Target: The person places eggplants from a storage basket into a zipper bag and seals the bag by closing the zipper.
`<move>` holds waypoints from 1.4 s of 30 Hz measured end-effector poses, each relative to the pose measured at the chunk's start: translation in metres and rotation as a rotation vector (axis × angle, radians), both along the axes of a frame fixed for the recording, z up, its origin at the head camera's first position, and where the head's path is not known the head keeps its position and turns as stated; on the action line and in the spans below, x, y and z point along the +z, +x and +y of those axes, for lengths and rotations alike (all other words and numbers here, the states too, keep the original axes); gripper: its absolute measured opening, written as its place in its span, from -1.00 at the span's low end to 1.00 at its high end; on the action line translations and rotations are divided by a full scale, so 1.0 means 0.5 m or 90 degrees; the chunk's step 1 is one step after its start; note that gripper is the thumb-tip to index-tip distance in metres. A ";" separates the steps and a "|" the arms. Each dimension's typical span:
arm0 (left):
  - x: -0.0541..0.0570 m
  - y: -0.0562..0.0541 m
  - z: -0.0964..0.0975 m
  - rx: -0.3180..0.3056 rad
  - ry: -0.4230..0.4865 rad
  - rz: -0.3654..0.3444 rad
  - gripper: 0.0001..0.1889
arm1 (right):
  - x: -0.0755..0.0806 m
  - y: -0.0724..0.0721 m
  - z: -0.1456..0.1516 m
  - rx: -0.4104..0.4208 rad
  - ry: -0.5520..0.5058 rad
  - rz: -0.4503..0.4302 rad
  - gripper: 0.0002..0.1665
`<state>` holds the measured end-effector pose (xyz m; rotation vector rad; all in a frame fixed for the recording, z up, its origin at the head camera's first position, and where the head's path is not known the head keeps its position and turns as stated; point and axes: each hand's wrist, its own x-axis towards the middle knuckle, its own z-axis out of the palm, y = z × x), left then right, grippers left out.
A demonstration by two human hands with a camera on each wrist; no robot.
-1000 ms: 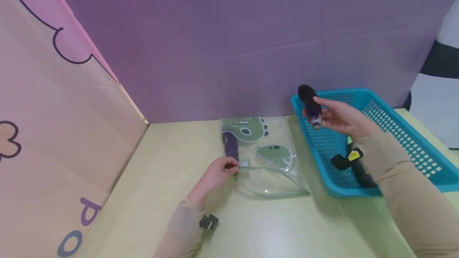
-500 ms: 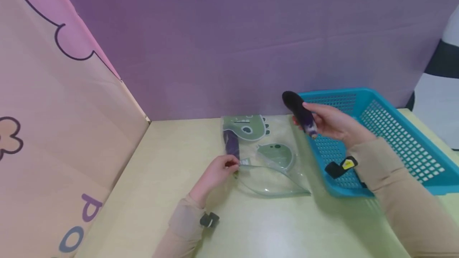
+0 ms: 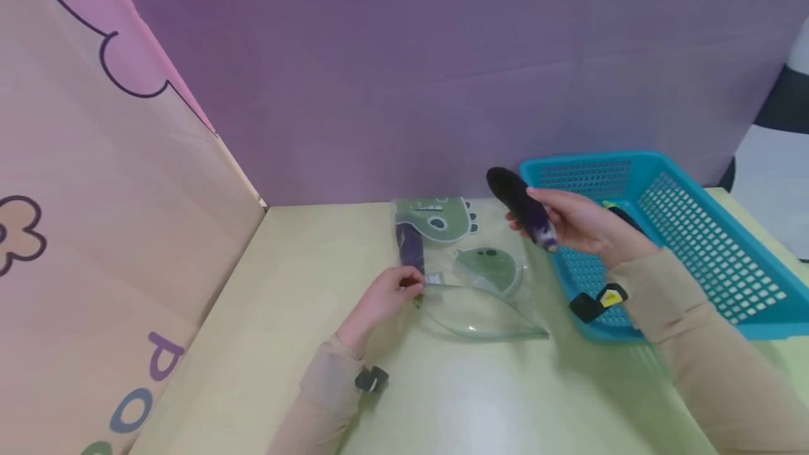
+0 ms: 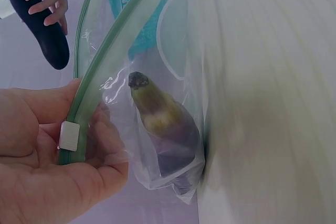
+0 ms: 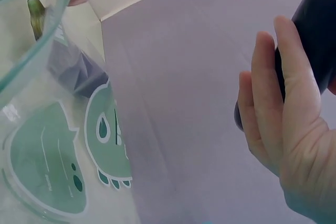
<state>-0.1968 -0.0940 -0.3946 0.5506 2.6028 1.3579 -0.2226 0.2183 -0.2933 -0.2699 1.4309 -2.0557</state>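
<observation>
My right hand (image 3: pixel 571 223) grips a dark purple eggplant (image 3: pixel 515 199) above the near-left part of a blue basket. The eggplant's paler stem end points down toward me in the head view. My left hand (image 3: pixel 388 297) pinches the green zip edge of a clear zip bag (image 4: pixel 110 40) at its left corner, by the white slider (image 4: pixel 69 136). The bag lies on the table with its mouth gaping toward me, printed with green dinosaur shapes (image 5: pixel 50 161). Inside the bag, along its left side, lies another eggplant (image 4: pixel 170 135), stem end toward the mouth.
The blue perforated basket (image 3: pixel 714 230) stands right of the bag. A dark item with a green end (image 3: pixel 622 216) lies in it, partly hidden behind my right arm. A purple cloth wall (image 3: pixel 379 90) rises behind the pale table (image 3: pixel 442 406), and a printed cloth stands at left.
My right hand has carried the eggplant left and slightly down, from over the basket toward the bag, tilting it further. My left hand keeps its pinch on the bag's edge.
</observation>
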 end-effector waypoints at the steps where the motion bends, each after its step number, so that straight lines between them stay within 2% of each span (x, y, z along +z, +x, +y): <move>1: 0.000 0.000 0.000 -0.001 -0.002 0.000 -0.88 | -0.002 0.001 -0.002 0.007 -0.001 0.005 -0.49; 4: 0.001 -0.001 0.000 -0.003 -0.003 -0.007 -0.87 | -0.007 0.007 -0.006 0.026 -0.010 0.006 -0.62; 9: 0.002 -0.001 0.000 -0.004 -0.003 -0.003 -0.87 | -0.018 0.016 -0.011 0.035 -0.002 0.007 -0.63; 15: 0.000 0.000 0.003 0.008 -0.002 0.000 -0.89 | -0.026 0.022 -0.019 0.021 0.036 0.025 -0.45; 23: -0.001 0.000 0.003 0.013 -0.007 -0.008 -0.88 | -0.025 0.033 -0.035 0.001 0.076 0.022 -0.24; 29: -0.001 -0.001 0.002 0.009 -0.004 -0.017 -0.87 | -0.023 0.045 -0.051 0.022 0.112 0.039 -0.19; 42: 0.000 -0.003 -0.001 0.005 -0.007 -0.014 -0.87 | -0.040 0.066 -0.075 0.029 0.060 0.058 -0.16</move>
